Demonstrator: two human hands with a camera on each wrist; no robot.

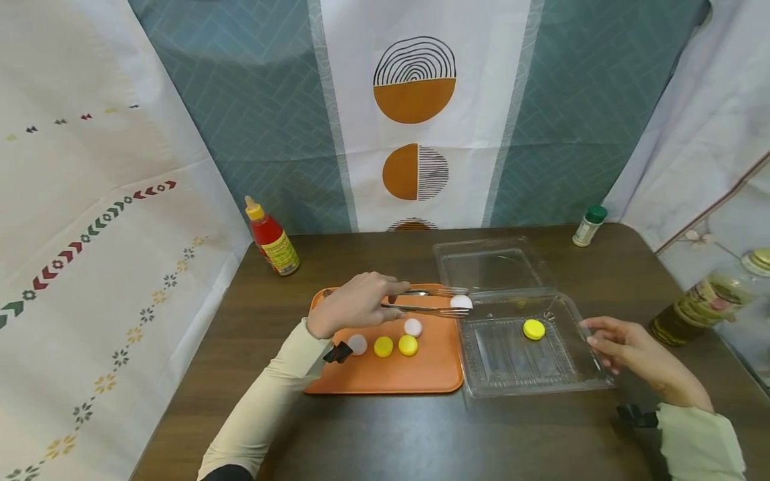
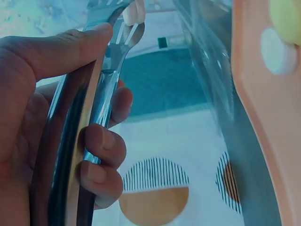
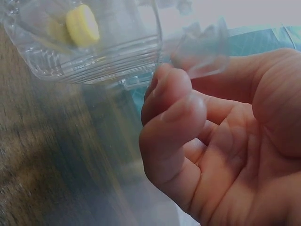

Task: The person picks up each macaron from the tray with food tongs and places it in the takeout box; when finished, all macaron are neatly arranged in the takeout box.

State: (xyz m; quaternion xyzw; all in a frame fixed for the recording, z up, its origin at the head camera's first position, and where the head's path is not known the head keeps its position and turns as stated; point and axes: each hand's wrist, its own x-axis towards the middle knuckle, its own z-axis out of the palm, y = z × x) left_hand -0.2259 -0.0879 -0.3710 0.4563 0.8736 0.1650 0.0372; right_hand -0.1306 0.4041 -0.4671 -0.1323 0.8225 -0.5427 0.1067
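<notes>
My left hand [image 1: 361, 304] grips metal tongs with fork-shaped ends [image 2: 101, 94], reaching over the orange tray [image 1: 385, 382]. A white round piece [image 1: 461, 303] is caught between the tines, above the border between the tray and the clear plastic container [image 1: 517, 387]. On the tray lie two yellow round pieces [image 1: 383, 346] and two white ones [image 1: 412, 327]. One yellow round piece [image 1: 533, 329] sits inside the container. My right hand [image 1: 628, 351] pinches the container's right rim, its thumb behind the clear plastic [image 3: 202, 52] in the right wrist view.
The container's hinged lid [image 1: 490, 264] lies folded back behind it. A red sauce bottle [image 1: 273, 240] stands at the back left and a green-capped shaker [image 1: 589, 226] at the back right. An oil bottle [image 1: 704, 304] is just beyond my right hand.
</notes>
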